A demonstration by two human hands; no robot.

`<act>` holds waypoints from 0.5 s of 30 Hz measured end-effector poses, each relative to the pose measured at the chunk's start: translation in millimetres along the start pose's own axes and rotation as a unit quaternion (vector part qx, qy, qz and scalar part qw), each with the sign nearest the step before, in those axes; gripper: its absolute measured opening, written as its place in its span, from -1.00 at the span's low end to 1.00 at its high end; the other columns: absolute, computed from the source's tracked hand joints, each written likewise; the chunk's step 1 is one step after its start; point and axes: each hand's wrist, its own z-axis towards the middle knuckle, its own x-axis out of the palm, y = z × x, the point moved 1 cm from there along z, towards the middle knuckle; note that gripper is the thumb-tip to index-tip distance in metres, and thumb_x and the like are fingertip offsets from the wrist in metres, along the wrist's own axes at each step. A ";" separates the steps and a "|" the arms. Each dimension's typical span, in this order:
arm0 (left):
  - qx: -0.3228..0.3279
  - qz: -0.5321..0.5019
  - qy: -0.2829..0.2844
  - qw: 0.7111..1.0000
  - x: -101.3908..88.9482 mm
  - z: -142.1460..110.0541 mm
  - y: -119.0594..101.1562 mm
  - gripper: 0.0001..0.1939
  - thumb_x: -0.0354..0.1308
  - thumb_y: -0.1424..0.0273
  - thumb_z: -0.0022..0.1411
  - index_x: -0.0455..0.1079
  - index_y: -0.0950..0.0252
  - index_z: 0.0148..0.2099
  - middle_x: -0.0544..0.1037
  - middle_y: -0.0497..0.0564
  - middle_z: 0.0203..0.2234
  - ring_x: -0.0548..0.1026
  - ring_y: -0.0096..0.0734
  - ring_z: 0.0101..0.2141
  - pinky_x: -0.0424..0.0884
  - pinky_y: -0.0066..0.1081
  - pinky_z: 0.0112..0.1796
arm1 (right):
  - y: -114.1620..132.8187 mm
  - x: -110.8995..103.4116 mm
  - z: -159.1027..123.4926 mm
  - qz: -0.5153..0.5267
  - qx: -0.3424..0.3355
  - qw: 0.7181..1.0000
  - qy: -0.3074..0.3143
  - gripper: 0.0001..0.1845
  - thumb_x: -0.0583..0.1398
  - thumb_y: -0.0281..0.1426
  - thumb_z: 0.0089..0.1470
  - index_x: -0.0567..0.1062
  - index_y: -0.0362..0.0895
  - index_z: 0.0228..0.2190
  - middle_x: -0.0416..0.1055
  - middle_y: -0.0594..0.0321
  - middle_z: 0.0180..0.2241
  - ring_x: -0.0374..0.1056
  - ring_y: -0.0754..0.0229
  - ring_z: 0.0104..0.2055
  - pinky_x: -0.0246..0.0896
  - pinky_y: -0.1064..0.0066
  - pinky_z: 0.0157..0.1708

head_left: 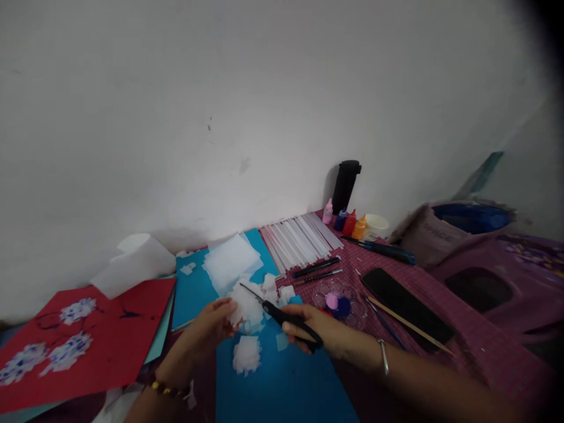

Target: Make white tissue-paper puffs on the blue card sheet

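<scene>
My right hand [304, 326] is closed around the black handles of a pair of scissors [282, 314], whose blades point up and left over white paper. My left hand [215, 317] pinches a piece of white paper [244, 302] by its left edge, close to the blade tips. Beneath both hands lies a blue sheet [282, 382]. A small square of white paper with ragged edges [247, 355] rests on it, just below the hands. Scraps of white paper surround the blades, and a stack of white paper squares [232, 261] lies behind.
At left is a red sheet [114, 352] with painted branches and blue-white blossoms. White strips [299, 241], pens [316, 267], paint bottles [350, 223] and a paint palette [339, 302] stand or lie right of centre. Farther right are a phone-like black slab [405, 305] and a pink chair [484, 282].
</scene>
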 end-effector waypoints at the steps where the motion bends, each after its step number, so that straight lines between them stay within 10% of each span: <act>1: 0.001 0.013 0.010 1.000 -2.0 -0.4 1.2 -0.79 0.35 0.36 -0.13 0.40 0.35 -0.49 0.45 -0.06 -0.66 0.38 -0.50 -0.64 0.24 -0.51 -0.59 | 0.8 0.5 -0.3 0.002 0.002 1.000 0.000 -0.36 0.25 -0.01 -0.15 0.34 -0.23 -0.17 0.19 0.43 -0.57 0.05 0.48 -0.69 -0.08 0.58 -0.71; 15: 0.068 0.029 -0.016 0.997 1.9 17.8 -9.3 -0.74 0.35 0.31 -0.16 0.34 0.32 -0.49 0.43 -0.12 -0.64 0.38 -0.56 -0.60 0.25 -0.55 -0.57 | 3.1 -0.4 -4.5 0.053 0.022 0.993 0.104 -0.32 0.22 0.06 -0.15 0.29 -0.22 -0.18 0.29 0.26 -0.39 0.24 0.38 -0.50 0.10 0.50 -0.49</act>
